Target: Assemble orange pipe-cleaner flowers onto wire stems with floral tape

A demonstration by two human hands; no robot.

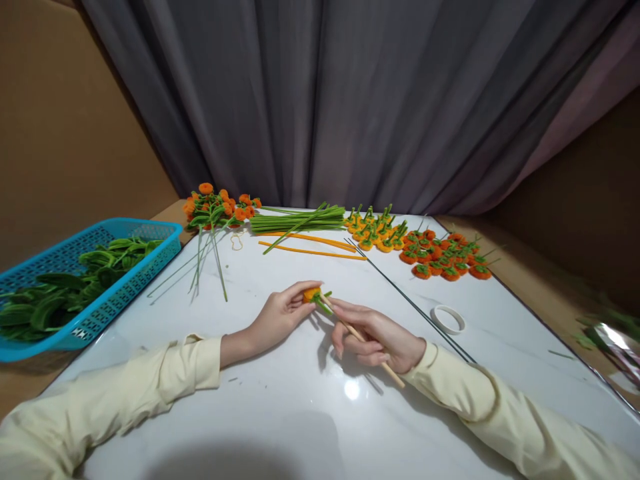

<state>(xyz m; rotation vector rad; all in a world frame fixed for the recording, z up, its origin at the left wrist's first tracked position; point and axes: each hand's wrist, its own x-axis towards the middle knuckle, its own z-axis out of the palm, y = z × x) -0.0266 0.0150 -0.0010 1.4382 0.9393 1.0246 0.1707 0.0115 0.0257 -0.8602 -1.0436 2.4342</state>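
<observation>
The left hand (283,317) pinches the flower (311,295), so the right hand (377,337), curled round the stick (394,376), should guide it gently.

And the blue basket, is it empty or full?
Partly full: green leaves lie in the blue basket, and part of its far wall shows bare.

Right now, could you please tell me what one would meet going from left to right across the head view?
Blue basket, orange flower bunch, left hand, yellow-orange flower, right hand with wooden stick, white ring, unclear shiny item.
</observation>
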